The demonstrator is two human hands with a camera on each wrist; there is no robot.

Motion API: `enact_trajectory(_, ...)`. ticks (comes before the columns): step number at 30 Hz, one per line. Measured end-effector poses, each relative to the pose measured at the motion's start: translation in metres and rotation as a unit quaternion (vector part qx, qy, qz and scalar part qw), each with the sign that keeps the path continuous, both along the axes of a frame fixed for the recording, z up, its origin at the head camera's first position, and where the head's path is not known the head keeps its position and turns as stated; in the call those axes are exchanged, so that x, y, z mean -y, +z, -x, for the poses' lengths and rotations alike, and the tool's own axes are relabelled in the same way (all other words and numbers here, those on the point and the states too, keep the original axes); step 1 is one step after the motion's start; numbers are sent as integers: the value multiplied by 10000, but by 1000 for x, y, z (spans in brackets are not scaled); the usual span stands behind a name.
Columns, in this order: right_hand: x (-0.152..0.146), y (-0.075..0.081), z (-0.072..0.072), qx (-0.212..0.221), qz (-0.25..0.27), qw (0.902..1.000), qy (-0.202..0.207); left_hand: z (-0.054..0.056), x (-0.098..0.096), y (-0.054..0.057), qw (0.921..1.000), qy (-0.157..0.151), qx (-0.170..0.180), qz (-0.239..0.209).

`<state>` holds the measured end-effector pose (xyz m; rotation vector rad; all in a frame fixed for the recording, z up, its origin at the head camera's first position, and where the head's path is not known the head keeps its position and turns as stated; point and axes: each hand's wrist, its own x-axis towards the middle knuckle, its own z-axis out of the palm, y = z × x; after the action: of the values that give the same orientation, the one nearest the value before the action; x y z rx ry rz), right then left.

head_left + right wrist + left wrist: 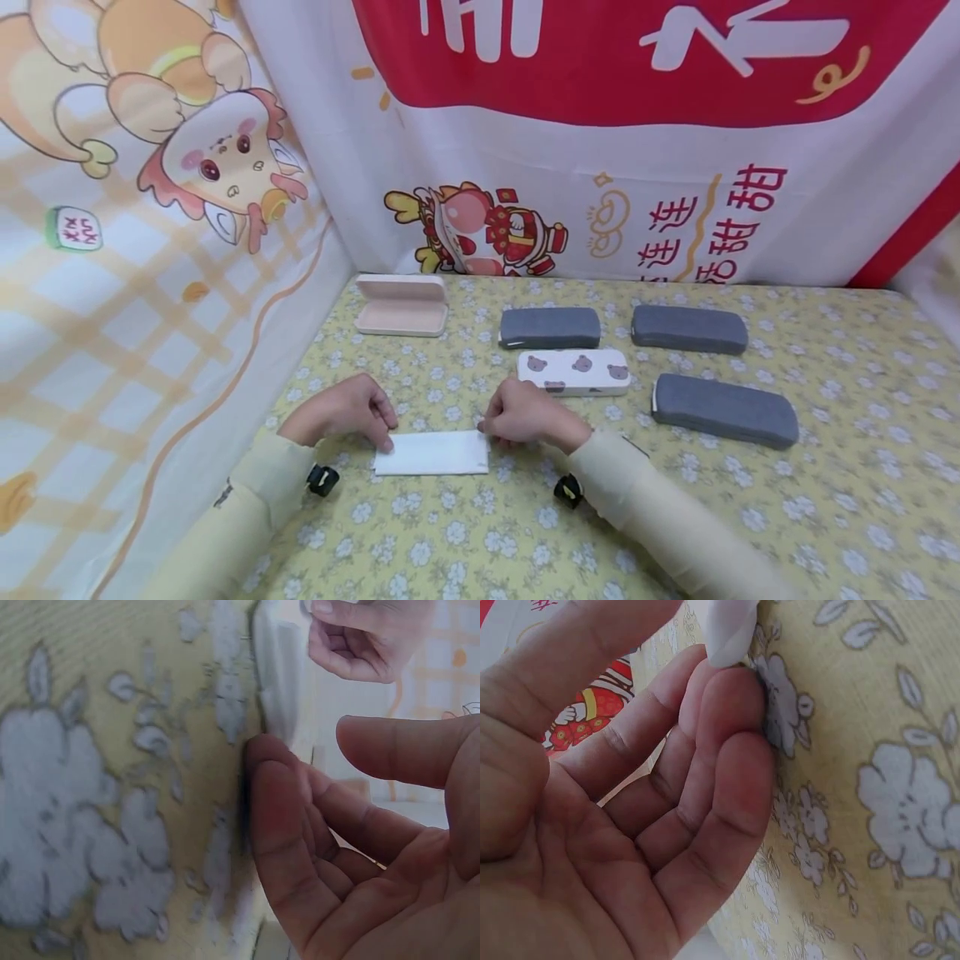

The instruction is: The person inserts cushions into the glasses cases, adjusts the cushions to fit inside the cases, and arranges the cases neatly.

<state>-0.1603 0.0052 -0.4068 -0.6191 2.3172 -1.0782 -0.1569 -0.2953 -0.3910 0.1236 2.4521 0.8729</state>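
Note:
A folded white cloth (431,453) lies as a flat strip on the table between the two hands. My left hand (357,410) is at its left end, the thumb on the far left corner. In the left wrist view the curled fingers (739,787) meet the tip of the cloth (731,634); the thumb tip is out of frame. At the far right corner is my right hand (521,411). The right wrist view shows its bent fingertips (274,802) at the cloth's edge (279,682), with the thumb (397,746) held apart from them.
An open pale pink glasses case (402,306) stands at the back left. Beyond the right hand are a white bear-print case (573,372) and grey cases (551,327), (689,328), (724,409). Printed curtains (480,142) border the flowered tablecloth (450,533).

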Motion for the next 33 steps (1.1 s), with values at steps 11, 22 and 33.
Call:
enact_trajectory(11, 5, -5, 2, -110, -233, 9997, -53, 0, -1, -7, 9996, -26, -49, 279)
enact_trajectory(22, 11, -10, 6, -362, -427, 9984, -78, -1, -5, -8, 9980, -290, -127, 550)
enact_trajectory(33, 8, -7, 4, -297, -130, 9995, -48, -4, -1, -6, 9982, -402, -22, -453)
